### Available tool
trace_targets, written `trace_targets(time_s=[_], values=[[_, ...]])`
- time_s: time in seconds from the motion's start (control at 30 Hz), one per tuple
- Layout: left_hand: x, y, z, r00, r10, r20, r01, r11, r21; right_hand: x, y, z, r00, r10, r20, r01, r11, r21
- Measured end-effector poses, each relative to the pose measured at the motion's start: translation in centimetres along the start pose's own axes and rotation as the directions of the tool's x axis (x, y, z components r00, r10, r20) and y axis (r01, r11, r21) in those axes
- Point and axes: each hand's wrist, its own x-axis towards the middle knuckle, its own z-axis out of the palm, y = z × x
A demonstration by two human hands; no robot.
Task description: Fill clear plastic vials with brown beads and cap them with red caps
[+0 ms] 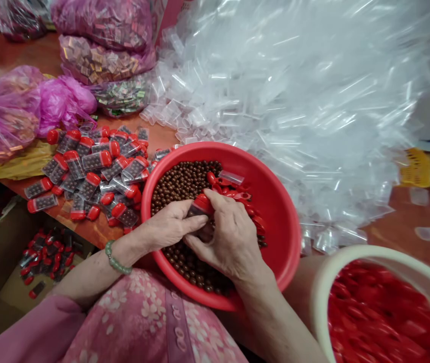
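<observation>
Both hands are meeting over the red basin (286, 222). The left hand (169, 224) is pinching a red-capped tube (201, 205), its long axis pointing toward two o'clock. The right hand (230, 237) is closing around it from five o'clock.

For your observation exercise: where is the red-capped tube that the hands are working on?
The red-capped tube sits mid-frame, pinched between the left hand and right hand, above brown beads in the red basin.

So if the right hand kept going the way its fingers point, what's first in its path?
The right hand points up-left, its fingers already against the red-capped vial held with the left hand. Past that, probably the brown beads in the red basin; depth is unclear.
</observation>
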Motion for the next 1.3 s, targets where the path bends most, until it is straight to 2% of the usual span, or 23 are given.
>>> trace_targets(time_s=[0.27,0.47,0.57,0.67,0.8,0.93,1.07,1.3], values=[[-0.1,-0.4,-0.4,0.997,-0.009,0.080,0.016,0.996,-0.092,0.3,0.1,-0.1,0.992,-0.092,-0.087,0.085,0.993,-0.085],[-0.1,-0.1,-0.1,0.997,-0.035,0.072,0.048,0.981,-0.186,0.3,0.0,0.1,0.991,-0.093,-0.095,0.091,0.996,-0.022],[0.1,-0.1,-0.1,0.989,-0.144,0.036,0.149,0.950,-0.276,0.1,-0.2,0.3,0.998,-0.063,-0.031,0.064,0.998,0.023],[0.3,-0.1,0.0,0.958,-0.287,-0.018,0.264,0.902,-0.341,-0.2,-0.4,0.5,0.999,-0.038,0.024,0.036,0.996,0.080],[0.4,0.1,0.6,0.923,-0.372,-0.097,0.316,0.878,-0.359,-0.5,-0.6,0.5,0.999,-0.036,0.017,0.034,0.993,0.116],[0.3,0.4,1.5,0.920,-0.339,-0.197,0.270,0.912,-0.309,-0.4,-0.8,0.5,0.998,-0.031,-0.058,0.033,0.999,0.031],[0.4,0.5,2.0,0.917,-0.295,-0.268,0.238,0.945,-0.226,-0.3,-0.6,0.5,0.988,-0.107,-0.113,0.107,0.994,-0.012],[0.5,0.4,2.1,0.917,-0.241,-0.318,0.199,0.967,-0.160,0.0,-0.3,0.5,0.984,-0.152,-0.097,0.148,0.988,-0.049]])
